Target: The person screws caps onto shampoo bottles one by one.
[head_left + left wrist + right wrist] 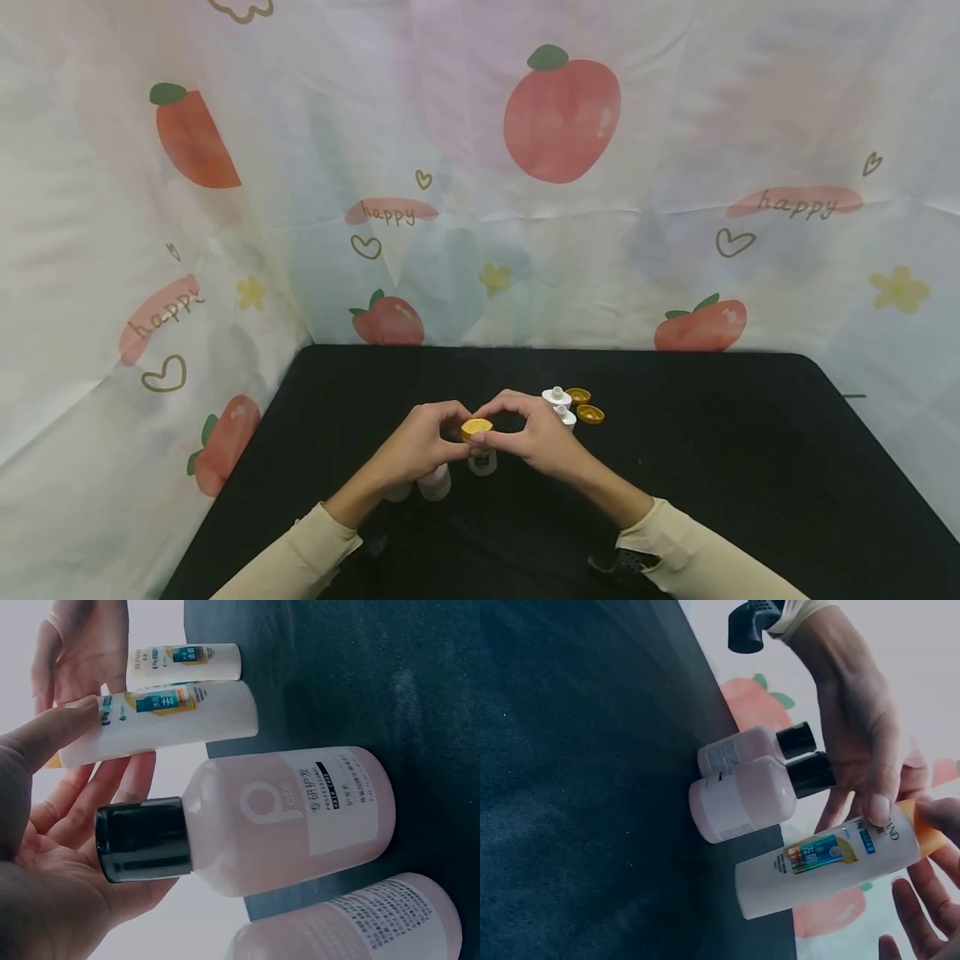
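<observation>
Backdrop: pale cloth printed with red fruit, yellow flowers, hearts and the word "happy"; fills the upper part of the head frame and runs down its left side.
Bench: black top, lower part of the head frame.
Sleeves: cream, one on each arm, at the bottom of the head frame.
Left hand: near the centre of the head frame; grips the held bottle's upper body, thumb laid along its front.
Right hand: just right of the left hand; pinches the held bottle's cap, thumb against its side.
Pink bottles: two, black-capped, side by side on the bench; in the head frame, lower middle, partly behind the left hand and arm.
Held bottle: white, blue-and-gold label; centre of the head frame, between the hands; contact with the bench cannot be told.
Uncapped bottles: two, white, bare-necked, upright, right of centre.
Held cap: yellow, at the held bottle's top.
Loose caps: two, yellow, hollows showing, just right of the uncapped bottles.
</observation>
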